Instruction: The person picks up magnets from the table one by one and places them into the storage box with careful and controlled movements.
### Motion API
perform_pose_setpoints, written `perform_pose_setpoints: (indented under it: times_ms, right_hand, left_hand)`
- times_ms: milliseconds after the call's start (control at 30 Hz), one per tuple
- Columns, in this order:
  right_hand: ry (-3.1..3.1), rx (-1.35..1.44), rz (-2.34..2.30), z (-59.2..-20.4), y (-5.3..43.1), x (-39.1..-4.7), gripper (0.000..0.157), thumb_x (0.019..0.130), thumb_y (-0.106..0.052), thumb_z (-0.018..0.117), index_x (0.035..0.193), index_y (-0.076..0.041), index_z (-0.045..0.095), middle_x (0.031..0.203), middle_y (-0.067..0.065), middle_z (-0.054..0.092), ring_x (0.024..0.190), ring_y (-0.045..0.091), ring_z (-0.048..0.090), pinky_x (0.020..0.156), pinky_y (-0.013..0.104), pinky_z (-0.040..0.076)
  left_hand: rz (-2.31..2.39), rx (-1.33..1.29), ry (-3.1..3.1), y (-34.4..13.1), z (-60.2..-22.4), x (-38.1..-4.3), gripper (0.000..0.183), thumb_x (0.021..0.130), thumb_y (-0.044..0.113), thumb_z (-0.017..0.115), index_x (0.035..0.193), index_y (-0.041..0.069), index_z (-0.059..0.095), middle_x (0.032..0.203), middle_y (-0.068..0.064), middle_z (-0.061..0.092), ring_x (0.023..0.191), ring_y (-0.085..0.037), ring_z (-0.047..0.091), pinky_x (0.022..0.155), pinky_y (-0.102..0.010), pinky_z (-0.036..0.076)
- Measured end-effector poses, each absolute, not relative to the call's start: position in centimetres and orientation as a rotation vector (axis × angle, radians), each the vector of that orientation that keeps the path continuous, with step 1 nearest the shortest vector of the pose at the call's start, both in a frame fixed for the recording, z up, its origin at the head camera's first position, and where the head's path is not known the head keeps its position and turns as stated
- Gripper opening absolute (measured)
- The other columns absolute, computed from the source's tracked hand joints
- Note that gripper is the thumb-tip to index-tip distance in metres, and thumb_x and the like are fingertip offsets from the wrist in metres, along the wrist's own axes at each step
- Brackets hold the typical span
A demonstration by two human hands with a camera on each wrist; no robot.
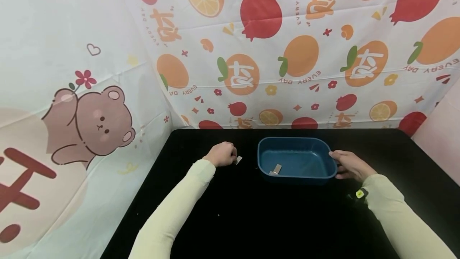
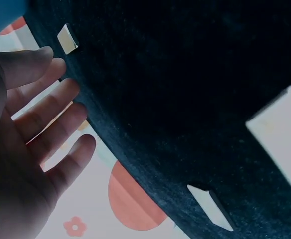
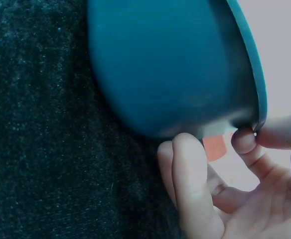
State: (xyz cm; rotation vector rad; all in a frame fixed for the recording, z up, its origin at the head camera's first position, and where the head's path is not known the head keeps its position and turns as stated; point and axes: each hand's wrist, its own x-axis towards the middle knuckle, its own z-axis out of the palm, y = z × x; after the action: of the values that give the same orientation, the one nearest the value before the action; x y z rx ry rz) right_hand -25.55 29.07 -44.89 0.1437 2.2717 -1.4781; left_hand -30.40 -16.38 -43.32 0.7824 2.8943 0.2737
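Left hand [image 1: 221, 154] apparently reached for a silvery block [image 2: 67, 40].
Its loose fingers held nothing, calling for a pinch; the right hand [image 1: 353, 166] gripped the blue bin [image 1: 298, 178].

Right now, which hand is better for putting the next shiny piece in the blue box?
Probably the left hand: its relaxed fingers hold nothing and are close to a small silvery piece. The right hand is busy gripping the blue box.
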Motion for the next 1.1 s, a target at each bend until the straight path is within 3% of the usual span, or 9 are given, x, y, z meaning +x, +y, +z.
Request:
perform_pose_setpoints:
  times_ms: [167,400,600,767,900,1100]
  right_hand:
    - [2.263,0.153,-1.48,-44.8,29.0,-25.4,0.045,0.105,-0.045,0.039,0.12,-0.004,0.053,0.102,0.006,0.063,0.083,0.014,0.067,0.072,0.033,0.061]
    - [2.271,0.148,-1.478,-44.7,28.9,-25.4,0.053,0.105,-0.045,0.038,0.132,0.0,0.046,0.107,0.01,0.062,0.083,0.014,0.067,0.072,0.034,0.061]
    - [2.285,0.143,-1.462,-44.6,28.8,-25.3,0.052,0.105,-0.045,0.038,0.13,0.0,0.048,0.108,0.011,0.062,0.083,0.015,0.067,0.072,0.034,0.061]
    - [2.274,0.152,-1.471,-44.6,28.9,-25.5,0.051,0.106,-0.044,0.038,0.13,0.0,0.048,0.104,0.008,0.063,0.082,0.014,0.068,0.071,0.034,0.061]
    - [2.269,0.153,-1.481,-44.6,28.9,-25.7,0.052,0.106,-0.044,0.038,0.132,0.0,0.046,0.102,0.007,0.063,0.081,0.014,0.068,0.071,0.034,0.061]
    - [2.256,0.151,-1.488,-44.5,28.8,-25.6,0.049,0.106,-0.042,0.039,0.129,0.0,0.048,0.1,0.005,0.064,0.081,0.014,0.068,0.071,0.034,0.061]
  left_hand:
    - [0.359,0.772,2.872,-16.7,-43.8,-30.4,0.017,0.096,0.011,0.059,0.097,0.011,0.076,0.106,-0.008,0.071,0.083,-0.017,0.062,0.077,-0.035,0.054]
    - [0.373,0.742,2.868,-16.9,-44.1,-30.1,0.017,0.097,0.013,0.058,0.099,0.012,0.076,0.108,-0.009,0.069,0.098,-0.024,0.06,0.081,-0.039,0.051]
    - [0.33,0.694,2.895,-16.8,-44.2,-29.9,0.018,0.098,0.018,0.059,0.1,0.013,0.076,0.109,-0.007,0.069,0.098,-0.024,0.062,0.083,-0.04,0.054]
    - [0.237,0.628,2.964,-16.1,-44.3,-29.9,0.026,0.097,0.032,0.062,0.082,0.016,0.075,0.097,-0.004,0.07,0.083,-0.02,0.061,0.07,-0.036,0.054]
    - [0.202,0.585,2.986,-15.6,-44.2,-29.9,0.028,0.095,0.031,0.065,0.071,0.016,0.069,0.095,-0.004,0.068,0.075,-0.018,0.057,0.062,-0.033,0.05]
    - [0.226,0.56,2.951,-15.5,-44.0,-29.6,0.013,0.094,0.021,0.067,0.087,0.012,0.073,0.105,-0.008,0.066,0.085,-0.021,0.059,0.072,-0.038,0.054]
